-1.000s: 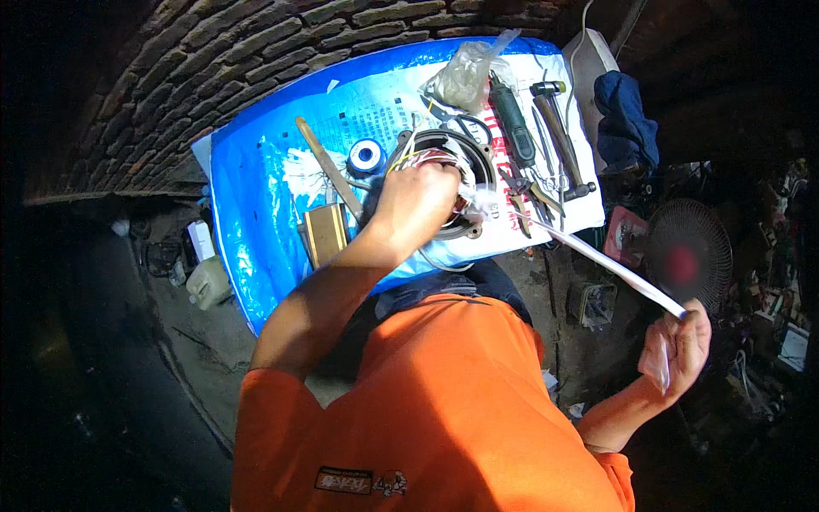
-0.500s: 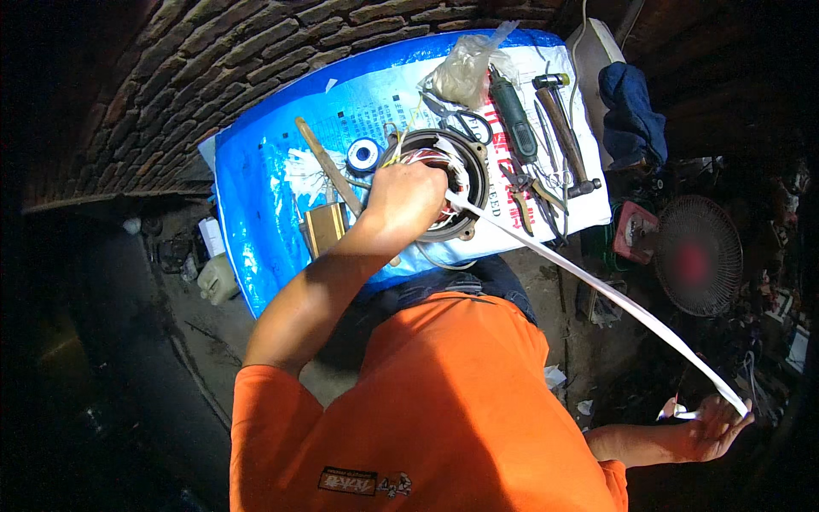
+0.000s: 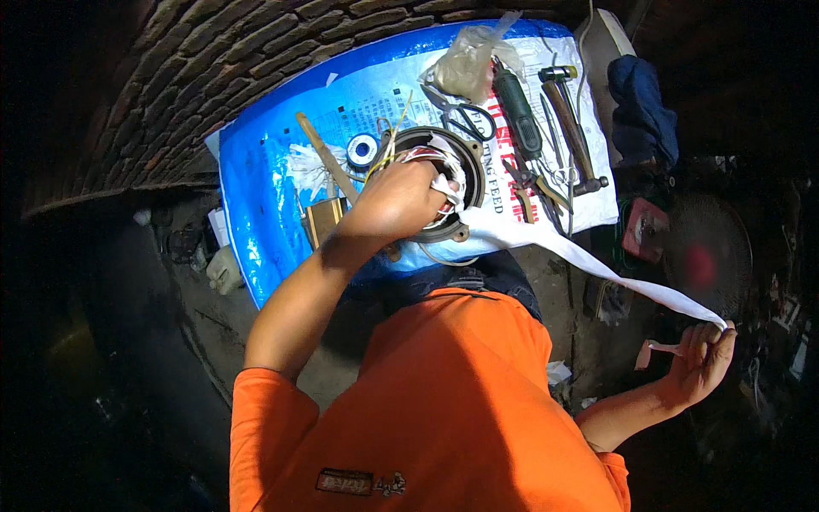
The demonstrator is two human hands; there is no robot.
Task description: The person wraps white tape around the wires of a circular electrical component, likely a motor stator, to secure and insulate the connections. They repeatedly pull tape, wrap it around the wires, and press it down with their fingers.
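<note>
My left hand (image 3: 399,201) reaches over the near left rim of a round dark metal motor housing (image 3: 479,166). Copper-coloured windings and white wrapping show inside it. The fingers of that hand are bent down into the opening, closed, against white material; what they grip is partly hidden. A long white cloth tape (image 3: 589,261) runs from the windings beside these fingers out to the right. At its far end my right hand (image 3: 704,363), held out away from the table, pinches the tape between thumb and fingers. A short tail hangs from it. Yellow and white leads stick out at the housing's left.
On the blue-and-white sheet lie a solder-like spool (image 3: 362,151), wooden stick (image 3: 328,160), white strips (image 3: 311,171), scissors (image 3: 471,122), a green power tool (image 3: 517,111), pliers (image 3: 553,194), a hammer (image 3: 570,119) and a plastic bag (image 3: 469,64). A fan (image 3: 708,264) stands right.
My right hand has moved up and inward with the tape, which has gone from taut to slack and twisted. My left hand stays at the housing, its fingers slightly shifted.
</note>
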